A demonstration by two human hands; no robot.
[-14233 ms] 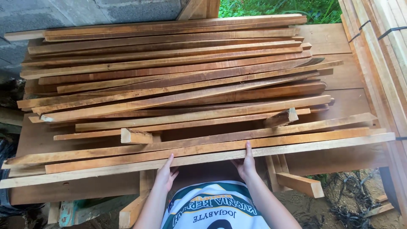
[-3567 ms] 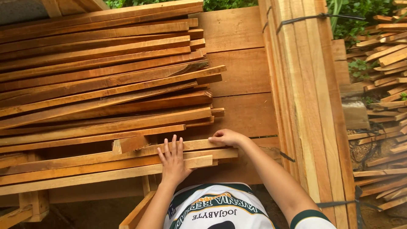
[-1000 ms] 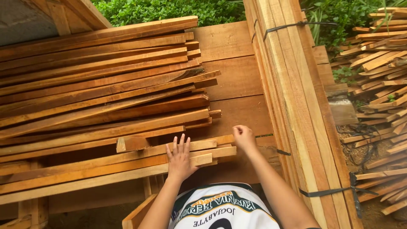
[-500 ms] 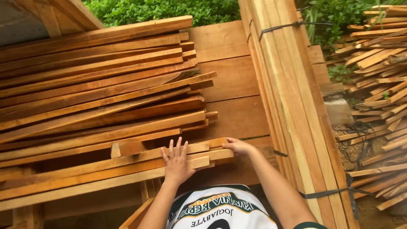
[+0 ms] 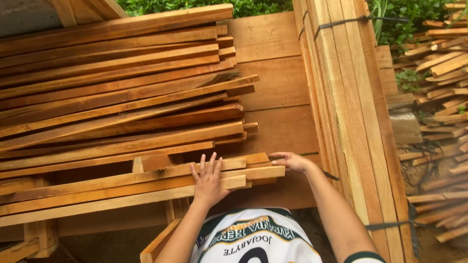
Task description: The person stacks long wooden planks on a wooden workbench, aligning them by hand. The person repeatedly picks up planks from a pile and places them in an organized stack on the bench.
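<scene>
My left hand (image 5: 208,179) lies flat with fingers spread on the nearest wooden slats (image 5: 122,184), close to their right ends. My right hand (image 5: 291,161) is at the right ends of those slats, fingers curled against the end of one slat (image 5: 265,172). A large pile of long reddish and pale wooden slats (image 5: 117,97) covers the wooden table (image 5: 278,87) in front of me, lying roughly left to right.
A strapped bundle of long pale planks (image 5: 346,97) runs away from me at the right. More stacked slats (image 5: 443,73) lie on the ground at far right. Green plants (image 5: 204,6) grow beyond the table. A short wooden block (image 5: 151,162) rests between slats.
My right hand has moved from above the slat ends down to their right ends. My left hand stays flat on the near slats. The view shifted slightly.
</scene>
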